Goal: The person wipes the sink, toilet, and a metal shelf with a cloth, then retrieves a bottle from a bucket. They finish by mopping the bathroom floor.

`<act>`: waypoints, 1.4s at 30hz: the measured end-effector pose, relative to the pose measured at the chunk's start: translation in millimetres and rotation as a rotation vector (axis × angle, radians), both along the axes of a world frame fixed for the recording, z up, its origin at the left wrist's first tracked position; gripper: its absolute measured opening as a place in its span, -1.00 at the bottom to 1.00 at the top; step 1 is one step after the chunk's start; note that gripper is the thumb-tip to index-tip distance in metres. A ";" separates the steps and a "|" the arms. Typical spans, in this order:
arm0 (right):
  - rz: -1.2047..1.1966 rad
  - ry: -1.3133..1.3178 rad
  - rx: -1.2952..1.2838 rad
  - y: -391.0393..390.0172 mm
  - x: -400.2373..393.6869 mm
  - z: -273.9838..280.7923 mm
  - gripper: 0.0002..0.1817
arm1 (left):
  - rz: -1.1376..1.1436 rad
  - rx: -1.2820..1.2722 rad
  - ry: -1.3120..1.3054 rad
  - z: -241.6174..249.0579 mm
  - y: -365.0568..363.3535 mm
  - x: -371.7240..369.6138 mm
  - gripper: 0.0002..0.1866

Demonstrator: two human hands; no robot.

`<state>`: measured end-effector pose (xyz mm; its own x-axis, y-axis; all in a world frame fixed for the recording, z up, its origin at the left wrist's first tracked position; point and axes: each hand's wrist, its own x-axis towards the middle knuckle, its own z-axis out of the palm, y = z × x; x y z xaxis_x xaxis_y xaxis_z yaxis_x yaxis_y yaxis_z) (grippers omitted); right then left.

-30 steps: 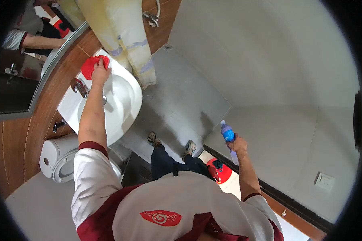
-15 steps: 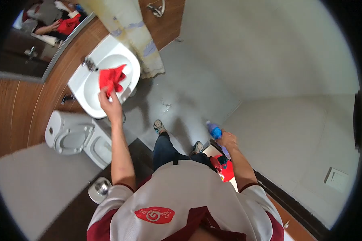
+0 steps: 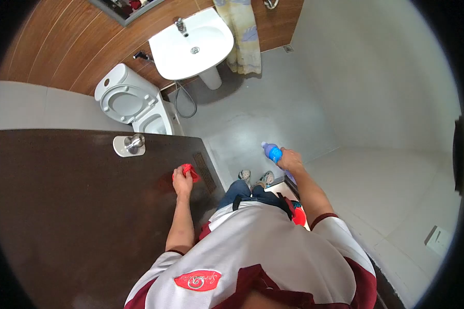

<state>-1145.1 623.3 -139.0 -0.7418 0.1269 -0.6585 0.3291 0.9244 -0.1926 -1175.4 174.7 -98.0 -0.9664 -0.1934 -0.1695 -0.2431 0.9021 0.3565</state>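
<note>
My left hand (image 3: 182, 183) is closed around a bunched red cloth (image 3: 191, 172). It is at the dark brown door (image 3: 77, 206), near a slotted vent (image 3: 204, 172); the cloth seems to touch the door's surface. On the other side, my right hand (image 3: 291, 160) grips a purple plastic bottle (image 3: 271, 152) with a blue label, its pale top pointing away from me. The fingers under the bottle are partly hidden.
A round metal knob (image 3: 134, 143) sticks out from the door. Beyond it stand an open-lidded toilet (image 3: 160, 123), a hose (image 3: 186, 103) and a white sink (image 3: 172, 56). A patterned curtain (image 3: 247, 46) hangs beside the sink. Red items (image 3: 298, 215) lie by my right hip.
The red cloth in my left hand has gone from over the sink to the door. My view has shifted, and the door fills the lower left. My right hand still holds the bottle.
</note>
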 end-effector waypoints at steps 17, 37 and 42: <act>-0.180 -0.193 0.250 8.0 90.8 66.6 -0.36 | -0.126 -0.112 -0.395 -74.4 -58.9 50.9 -0.62; -0.638 0.240 -0.132 -11.1 268.4 77.2 -0.08 | -0.061 -0.008 -0.406 -68.0 -24.0 99.9 -0.61; -0.624 0.719 -0.420 -14.3 315.4 82.5 -0.07 | -0.098 0.156 -0.351 -31.1 54.0 173.6 -0.59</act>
<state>-829.6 609.0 -56.5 -0.8582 0.4856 -0.1663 0.4054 0.4425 -0.7999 -1001.8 228.7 -129.1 -0.8572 -0.0490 -0.5126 -0.2899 0.8687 0.4017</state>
